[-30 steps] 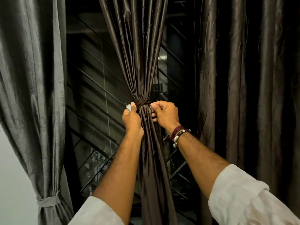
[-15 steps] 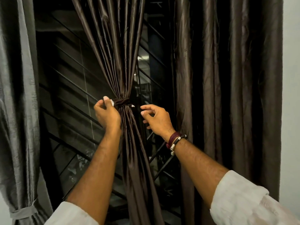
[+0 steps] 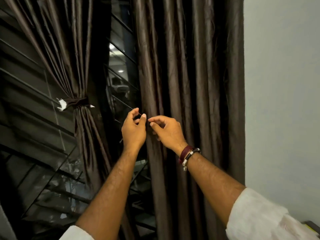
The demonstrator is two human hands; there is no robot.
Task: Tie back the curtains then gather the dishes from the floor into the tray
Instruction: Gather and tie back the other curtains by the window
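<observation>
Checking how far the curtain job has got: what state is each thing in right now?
Middle curtain: gathered, cinched by a tie.
Tie: wrapped around the middle curtain.
Right curtain: hanging loose, not tied.
Left hand: open, at the right curtain's edge.
Right hand: open, fingers curled, holding nothing.
Bracelets: on the right wrist.
</observation>
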